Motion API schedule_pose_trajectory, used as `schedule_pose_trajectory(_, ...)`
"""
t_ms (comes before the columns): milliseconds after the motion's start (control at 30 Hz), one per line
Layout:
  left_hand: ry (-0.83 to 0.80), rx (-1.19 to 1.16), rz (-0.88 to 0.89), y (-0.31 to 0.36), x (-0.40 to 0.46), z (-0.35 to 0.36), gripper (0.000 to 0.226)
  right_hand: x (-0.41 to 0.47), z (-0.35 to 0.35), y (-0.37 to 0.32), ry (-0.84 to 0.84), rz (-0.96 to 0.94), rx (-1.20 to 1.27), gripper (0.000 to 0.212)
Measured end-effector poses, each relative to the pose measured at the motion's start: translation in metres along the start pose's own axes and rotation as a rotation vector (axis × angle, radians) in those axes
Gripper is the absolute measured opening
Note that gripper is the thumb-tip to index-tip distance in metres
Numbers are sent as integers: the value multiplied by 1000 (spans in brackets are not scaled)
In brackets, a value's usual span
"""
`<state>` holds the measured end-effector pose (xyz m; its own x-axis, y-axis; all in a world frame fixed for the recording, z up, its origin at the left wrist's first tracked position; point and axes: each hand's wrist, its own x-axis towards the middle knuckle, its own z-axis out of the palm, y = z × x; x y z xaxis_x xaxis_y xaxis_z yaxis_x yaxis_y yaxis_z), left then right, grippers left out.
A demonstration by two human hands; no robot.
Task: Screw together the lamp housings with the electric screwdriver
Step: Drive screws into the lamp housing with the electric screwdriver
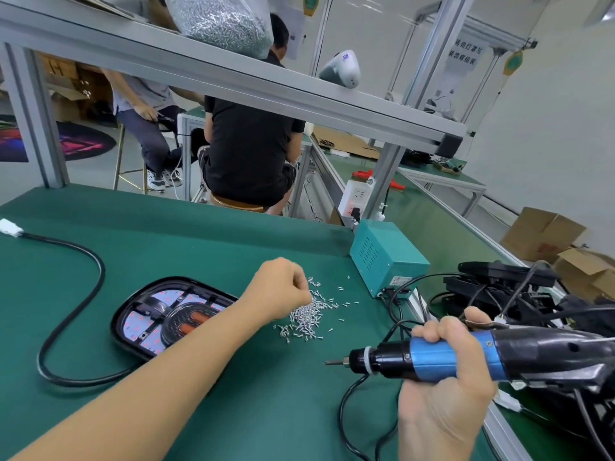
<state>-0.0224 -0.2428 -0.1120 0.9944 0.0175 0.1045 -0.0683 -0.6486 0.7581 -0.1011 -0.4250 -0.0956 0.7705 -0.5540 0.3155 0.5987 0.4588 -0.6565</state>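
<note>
A black lamp housing lies open side up on the green bench at the left, showing a white LED board with red dots and an oval insert. A black cable runs from it. My left hand reaches across the housing to a pile of small silver screws, its fingers curled at the top of the pile; whether it holds a screw is hidden. My right hand grips the blue and black electric screwdriver, held level with its bit pointing left above the mat.
A teal power box stands behind the screws, cords running to the screwdriver. Several black lamp housings are piled at the right edge. An aluminium shelf overhead carries a bag of screws. People sit beyond the bench. Cardboard boxes stand far right.
</note>
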Motion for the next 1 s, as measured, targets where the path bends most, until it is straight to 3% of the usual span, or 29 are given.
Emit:
schedule_pose_trajectory(133, -6, -523, -102, -6, -25, -28, 17, -5, 8, -3, -26, 25, 49, 28)
schedule_pose_trajectory(400, -11, -1177, -293, -43, -96, -59, 11, -21, 39, -9, -109, 128, 212, 25)
schedule_pose_trajectory(667, -66, -1439, -354, -52, -125, -60, 9, -39, 80, -7, -188, 236, 349, 17)
schedule_pose_trajectory(1000, -96, -1468, -301, -52, -131, -65, 10, -51, 104, -4, -246, 270, 342, 17)
